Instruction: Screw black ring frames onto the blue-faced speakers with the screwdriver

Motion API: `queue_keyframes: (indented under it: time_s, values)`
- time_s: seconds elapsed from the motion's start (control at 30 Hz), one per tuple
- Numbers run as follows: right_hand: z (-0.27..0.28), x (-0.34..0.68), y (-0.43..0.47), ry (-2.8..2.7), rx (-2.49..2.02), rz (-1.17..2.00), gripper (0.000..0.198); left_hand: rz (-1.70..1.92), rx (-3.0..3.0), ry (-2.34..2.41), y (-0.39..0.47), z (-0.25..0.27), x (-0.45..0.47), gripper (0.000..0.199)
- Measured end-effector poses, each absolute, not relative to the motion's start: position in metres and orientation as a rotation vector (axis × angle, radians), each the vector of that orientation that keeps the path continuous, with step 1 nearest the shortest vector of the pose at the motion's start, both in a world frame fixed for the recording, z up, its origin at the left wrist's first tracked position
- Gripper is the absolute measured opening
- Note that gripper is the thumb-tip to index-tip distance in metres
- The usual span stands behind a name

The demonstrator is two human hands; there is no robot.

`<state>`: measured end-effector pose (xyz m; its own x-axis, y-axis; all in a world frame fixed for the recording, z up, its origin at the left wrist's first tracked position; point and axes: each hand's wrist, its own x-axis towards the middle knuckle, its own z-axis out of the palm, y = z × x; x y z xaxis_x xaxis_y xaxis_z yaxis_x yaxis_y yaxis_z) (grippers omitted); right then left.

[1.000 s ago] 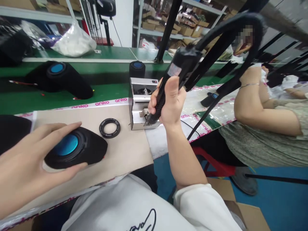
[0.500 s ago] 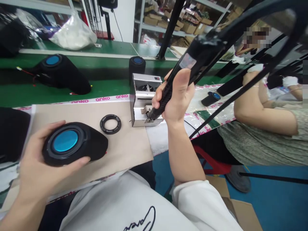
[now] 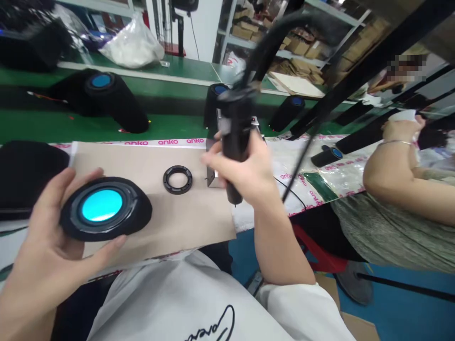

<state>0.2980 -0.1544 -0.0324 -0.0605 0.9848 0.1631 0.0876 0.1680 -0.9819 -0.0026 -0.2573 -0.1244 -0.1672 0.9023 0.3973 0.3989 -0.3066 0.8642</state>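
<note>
Currently, a black, fabric-covered rounded body (image 3: 131, 210) with a glossy blue disc (image 3: 102, 205) set in its end sits in the left hand (image 3: 53, 244), at the lower left of the frame. That grip is clamped on the black body, fingers around its far edge and thumb along the near one, and the disc faces up toward the camera. Whether the body touches the beige sheet (image 3: 199, 213) below it cannot be told.

Near the centre of the frame, the right hand (image 3: 250, 170) is closed around a black cylindrical power screwdriver (image 3: 236, 128), blurred, which stands nearly upright with its thin tip pointing down. A thick black cable (image 3: 270, 40) arches from its top. Behind the tool, a silver metal box (image 3: 212, 179) is mostly hidden.

Between the two hands, a flat black plastic ring (image 3: 177, 191) lies on the beige sheet. At the upper left, dark cylinders with blue ends (image 3: 124, 106) lie on the green surface (image 3: 170, 121). At the right edge, a co-worker's bare arm (image 3: 387, 170) reaches upward.
</note>
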Motion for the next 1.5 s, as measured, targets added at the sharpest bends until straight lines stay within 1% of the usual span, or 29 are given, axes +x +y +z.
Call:
queue_keyframes:
  time_s: [0.1,0.2,0.33,0.47,0.53,0.7,0.77,0.87,0.93,1.03,1.13,1.2,1.3,1.37,1.5]
  values:
    - [-0.051,0.279,-0.155,-1.575,-1.383,1.255,0.045,1.441,1.694,1.473,-0.257,-0.120,-0.012,0.140]
    - [-0.069,0.267,-0.155,-1.631,-1.473,1.332,0.051,1.365,1.743,1.608,-0.254,-0.116,-0.024,0.130]
    - [-0.083,0.270,-0.158,-1.560,-1.555,1.315,0.047,1.239,1.810,1.526,-0.251,-0.109,-0.030,0.120]
    - [-0.083,0.288,-0.166,-1.452,-1.594,1.256,0.052,1.200,1.772,1.498,-0.250,-0.104,-0.028,0.103]
    - [-0.081,0.295,-0.171,-1.424,-1.593,1.244,0.054,1.214,1.800,1.532,-0.250,-0.106,-0.027,0.099]
    - [-0.077,0.294,-0.177,-1.438,-1.590,1.286,0.057,1.220,1.861,1.545,-0.246,-0.111,-0.028,0.100]
    - [-0.080,0.287,-0.174,-1.492,-1.604,1.313,0.053,1.184,1.884,1.519,-0.243,-0.111,-0.029,0.101]
    - [-0.087,0.274,-0.166,-1.581,-1.636,1.306,0.049,1.149,1.987,1.460,-0.242,-0.109,-0.031,0.115]
    - [-0.092,0.268,-0.160,-1.619,-1.658,1.293,0.055,1.104,2.042,1.443,-0.244,-0.108,-0.032,0.117]
    - [-0.096,0.266,-0.153,-1.639,-1.687,1.267,0.067,1.037,2.002,1.500,-0.251,-0.109,-0.034,0.103]
    - [-0.097,0.264,-0.151,-1.661,-1.723,1.224,0.074,1.025,1.943,1.539,-0.256,-0.111,-0.035,0.100]
    - [-0.098,0.259,-0.151,-1.697,-1.735,1.165,0.081,1.003,1.904,1.544,-0.258,-0.111,-0.034,0.102]
    - [-0.103,0.244,-0.151,-1.772,-1.736,1.045,0.093,0.994,1.835,1.529,-0.258,-0.110,-0.030,0.109]
    - [-0.107,0.234,-0.152,-1.828,-1.736,1.007,0.091,1.017,1.832,1.506,-0.257,-0.108,-0.026,0.111]
    - [-0.111,0.225,-0.152,-1.903,-1.736,1.001,0.076,1.090,1.914,1.428,-0.255,-0.104,-0.020,0.095]
